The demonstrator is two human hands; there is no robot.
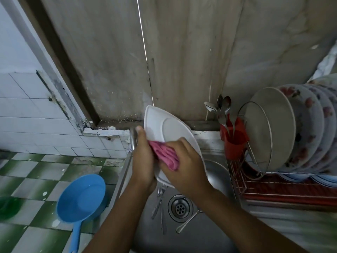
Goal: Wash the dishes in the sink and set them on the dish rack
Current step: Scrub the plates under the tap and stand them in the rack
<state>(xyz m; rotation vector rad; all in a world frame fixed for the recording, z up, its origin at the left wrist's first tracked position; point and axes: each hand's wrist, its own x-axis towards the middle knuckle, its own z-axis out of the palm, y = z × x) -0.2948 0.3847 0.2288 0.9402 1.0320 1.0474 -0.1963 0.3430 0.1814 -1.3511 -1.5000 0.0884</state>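
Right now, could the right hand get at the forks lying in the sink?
Probably yes, but not at once: the right hand grips the pink cloth against the plate. The forks lie beside the drain, just below, with nothing over their handles.

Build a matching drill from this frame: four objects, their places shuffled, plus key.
Things
1. white plate
2. pink cloth
3. forks
4. blue dipper

Places
a. on the checkered floor
b. gripped by the left hand
c. lying in the sink beside the drain
d. held against the plate by the right hand

Pairs: 1-b, 2-d, 3-c, 4-a
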